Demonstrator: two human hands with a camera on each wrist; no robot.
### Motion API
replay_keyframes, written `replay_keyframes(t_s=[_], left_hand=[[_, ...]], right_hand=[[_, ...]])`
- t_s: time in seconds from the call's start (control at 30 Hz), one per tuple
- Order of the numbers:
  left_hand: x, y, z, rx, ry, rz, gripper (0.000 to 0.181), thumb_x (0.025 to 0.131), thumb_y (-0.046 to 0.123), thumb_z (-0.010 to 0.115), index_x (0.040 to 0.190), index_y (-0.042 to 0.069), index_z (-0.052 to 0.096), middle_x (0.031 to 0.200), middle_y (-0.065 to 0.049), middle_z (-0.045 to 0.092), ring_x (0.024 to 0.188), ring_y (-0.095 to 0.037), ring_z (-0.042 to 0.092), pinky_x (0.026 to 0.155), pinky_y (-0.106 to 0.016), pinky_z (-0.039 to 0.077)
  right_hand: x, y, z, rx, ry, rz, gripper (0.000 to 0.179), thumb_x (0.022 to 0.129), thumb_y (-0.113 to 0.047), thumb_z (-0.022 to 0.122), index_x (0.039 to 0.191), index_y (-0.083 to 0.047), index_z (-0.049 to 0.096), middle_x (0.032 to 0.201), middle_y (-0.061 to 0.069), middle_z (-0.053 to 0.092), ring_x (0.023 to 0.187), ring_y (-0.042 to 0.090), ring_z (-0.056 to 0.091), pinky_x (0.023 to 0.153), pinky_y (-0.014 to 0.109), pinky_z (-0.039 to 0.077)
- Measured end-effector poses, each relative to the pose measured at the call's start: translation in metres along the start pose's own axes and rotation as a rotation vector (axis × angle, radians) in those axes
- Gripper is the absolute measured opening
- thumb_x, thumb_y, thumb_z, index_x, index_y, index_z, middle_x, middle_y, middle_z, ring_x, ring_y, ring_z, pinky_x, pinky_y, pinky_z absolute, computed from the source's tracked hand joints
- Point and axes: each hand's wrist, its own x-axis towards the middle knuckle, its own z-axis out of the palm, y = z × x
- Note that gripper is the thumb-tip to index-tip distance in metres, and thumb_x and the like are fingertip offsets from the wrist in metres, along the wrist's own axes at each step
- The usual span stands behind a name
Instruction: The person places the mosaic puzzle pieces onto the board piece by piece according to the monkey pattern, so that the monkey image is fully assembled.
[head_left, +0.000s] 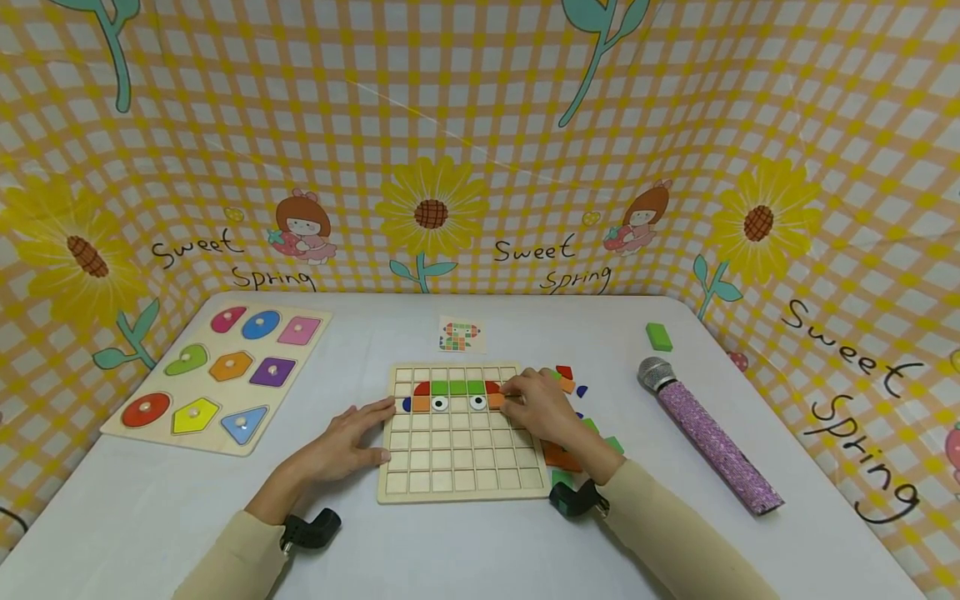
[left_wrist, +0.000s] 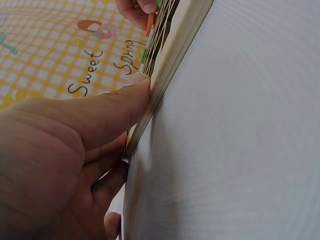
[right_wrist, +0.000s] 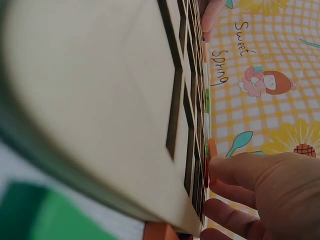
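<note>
A wooden grid board lies flat on the table. Along its upper rows sit red corner tiles, green square tiles, two eye tiles, an orange tile and a blue half-round tile. My left hand rests at the board's left edge, its thumb and fingertips touching the side. Over the board's upper right, my right hand pinches an orange tile between thumb and fingers, beside the right eye tile. Part of that tile is hidden by the fingers.
Loose coloured tiles lie along the board's right side, partly under the right forearm. A pattern card is behind the board. Left stands a knobbed shape puzzle; right are a glittery microphone and a green block.
</note>
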Motion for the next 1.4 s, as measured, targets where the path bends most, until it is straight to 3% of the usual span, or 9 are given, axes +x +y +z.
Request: replay_keyframes(t_s=[1.13,1.4], left_hand=[[-0.0006,0.0015,-0.0005,-0.006,0.002,-0.006,0.066,0.085,0.021,0.068,0.141,-0.001,0.04,0.153,-0.016,0.031,0.143,-0.036,0.025,0.116,-0.06,0.009],[-0.0007,0.0014,-0.0008,-0.006,-0.002,-0.003,0.067,0.086,0.023,0.067,0.141,-0.001,0.039,0.154,-0.017,0.03,0.143,-0.037,0.024,0.116,-0.061,0.009]], right_hand=[[0.0014,0.0012,0.0025,-0.048,-0.013,0.015,0.018,0.08,-0.019,0.071,0.096,-0.013,0.072,0.097,0.003,0.064,0.087,0.02,0.047,0.072,0.029,0.041],[0.0012,0.0024,-0.0036,-0.003,-0.042,0.027,0.024,0.083,-0.023,0.069,0.104,-0.013,0.071,0.1,0.004,0.065,0.089,0.02,0.048,0.072,0.029,0.041]])
